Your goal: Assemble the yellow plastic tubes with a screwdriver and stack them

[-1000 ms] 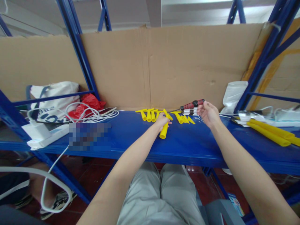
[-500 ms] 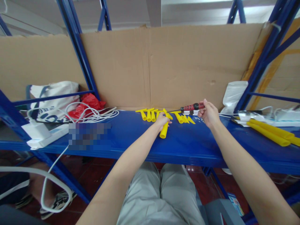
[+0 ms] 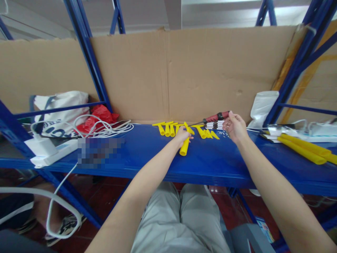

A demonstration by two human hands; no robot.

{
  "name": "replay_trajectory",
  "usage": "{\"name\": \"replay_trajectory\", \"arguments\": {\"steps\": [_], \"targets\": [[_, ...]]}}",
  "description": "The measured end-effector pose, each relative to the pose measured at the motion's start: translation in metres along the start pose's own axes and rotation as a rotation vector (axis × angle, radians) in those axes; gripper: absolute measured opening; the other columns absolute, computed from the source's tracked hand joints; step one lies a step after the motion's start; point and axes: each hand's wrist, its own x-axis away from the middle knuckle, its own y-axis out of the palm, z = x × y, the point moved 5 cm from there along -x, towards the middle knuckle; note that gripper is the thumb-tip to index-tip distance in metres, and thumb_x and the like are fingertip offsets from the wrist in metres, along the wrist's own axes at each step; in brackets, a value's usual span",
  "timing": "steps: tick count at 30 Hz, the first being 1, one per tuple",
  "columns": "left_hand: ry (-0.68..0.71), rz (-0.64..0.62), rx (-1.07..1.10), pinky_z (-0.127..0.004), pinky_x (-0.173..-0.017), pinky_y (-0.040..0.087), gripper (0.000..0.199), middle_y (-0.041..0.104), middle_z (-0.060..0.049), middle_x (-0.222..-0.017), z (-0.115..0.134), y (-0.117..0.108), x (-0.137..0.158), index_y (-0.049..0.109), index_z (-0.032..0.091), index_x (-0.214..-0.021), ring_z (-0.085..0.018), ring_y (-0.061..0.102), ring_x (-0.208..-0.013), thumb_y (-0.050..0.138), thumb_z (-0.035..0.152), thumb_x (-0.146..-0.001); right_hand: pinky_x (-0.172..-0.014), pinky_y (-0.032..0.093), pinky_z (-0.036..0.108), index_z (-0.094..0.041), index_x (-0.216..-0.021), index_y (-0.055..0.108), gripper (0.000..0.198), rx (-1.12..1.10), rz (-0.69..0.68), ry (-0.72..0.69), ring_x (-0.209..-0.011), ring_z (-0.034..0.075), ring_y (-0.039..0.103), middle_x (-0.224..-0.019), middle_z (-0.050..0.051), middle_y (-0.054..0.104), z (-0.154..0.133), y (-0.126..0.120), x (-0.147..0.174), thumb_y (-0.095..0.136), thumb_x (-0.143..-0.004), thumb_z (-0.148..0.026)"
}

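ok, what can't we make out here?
All in the head view:
Screwdriver tip: lost against the held yellow piece, too small.
Yellow piece's middle: covered by the left hand.
White specks near the right hand: too small.
Far-right yellow tube: cut by right edge.
Pixelated patch: contents masked.

A brown cardboard panel [image 3: 210, 70] stands behind a blue metal shelf [image 3: 142, 149] between blue posts [image 3: 88, 56]. Dark red floor tiles [image 3: 234, 214] show below; a pale, brightly lit surface [image 3: 231, 14] shows above.
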Motion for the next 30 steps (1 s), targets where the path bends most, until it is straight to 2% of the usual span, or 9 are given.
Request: {"name": "replay_trajectory", "arguments": {"steps": [3,10,16,20,26,30], "targets": [[0.003,0.002,0.008,-0.016,-0.04,0.039,0.055,0.064,-0.009,-0.102,0.0004,-0.0003,0.0005,0.036,0.018,-0.124,-0.01,0.065,-0.06,0.047,-0.005,-0.075,-0.032,0.037,0.018,-0.021,-0.063,0.043,0.04,-0.013,0.015,0.03,-0.037,0.007,0.047,-0.047,-0.008,0.05,0.0029,-0.0025,-0.0021,0.074,-0.062,-0.047],[0.021,0.012,0.009,-0.017,-0.039,0.039,0.056,0.063,-0.01,-0.105,0.0006,-0.001,-0.0008,0.037,0.017,-0.124,-0.011,0.065,-0.06,0.048,-0.004,-0.074,-0.03,0.033,0.019,-0.021,-0.069,0.049,0.034,-0.007,0.006,0.048,-0.03,0.007,0.038,-0.036,-0.01,0.035,0.0046,-0.0017,-0.0019,0.068,-0.068,-0.049],[0.018,0.006,0.004,-0.015,-0.039,0.039,0.057,0.062,-0.01,-0.108,0.0002,-0.0005,-0.0015,0.035,0.017,-0.125,-0.01,0.065,-0.061,0.047,-0.005,-0.074,-0.034,0.035,0.018,-0.021,-0.073,0.049,0.027,0.0,-0.026,0.054,-0.036,0.008,0.046,-0.048,-0.006,0.053,-0.0014,0.0029,0.0028,0.064,-0.074,-0.043],[0.012,-0.003,0.0,-0.014,-0.04,0.039,0.056,0.063,-0.009,-0.105,-0.0003,0.0002,-0.0007,0.035,0.019,-0.125,-0.01,0.065,-0.063,0.049,-0.003,-0.075,-0.034,0.036,0.018,-0.021,-0.07,0.045,0.024,0.008,-0.032,0.053,-0.036,0.007,0.047,-0.051,-0.006,0.055,-0.0011,0.0027,0.0023,0.062,-0.077,-0.038],[0.01,0.006,0.002,-0.015,-0.04,0.039,0.058,0.063,-0.01,-0.107,-0.0005,-0.0005,-0.0009,0.034,0.018,-0.126,-0.011,0.066,-0.064,0.049,-0.004,-0.074,-0.032,0.034,0.017,-0.022,-0.071,0.046,0.032,-0.006,-0.019,0.003,-0.037,0.006,0.044,-0.051,-0.009,0.047,-0.0004,0.0008,0.0007,0.072,-0.067,-0.041],[0.019,0.011,0.005,-0.017,-0.039,0.039,0.058,0.062,-0.01,-0.107,0.0,-0.001,-0.0009,0.035,0.017,-0.127,-0.012,0.066,-0.062,0.048,-0.005,-0.074,-0.031,0.034,0.018,-0.021,-0.067,0.046,0.034,-0.029,0.037,0.031,-0.038,0.007,0.045,-0.051,-0.008,0.049,0.001,-0.0013,-0.0001,0.074,-0.064,-0.041]]}}
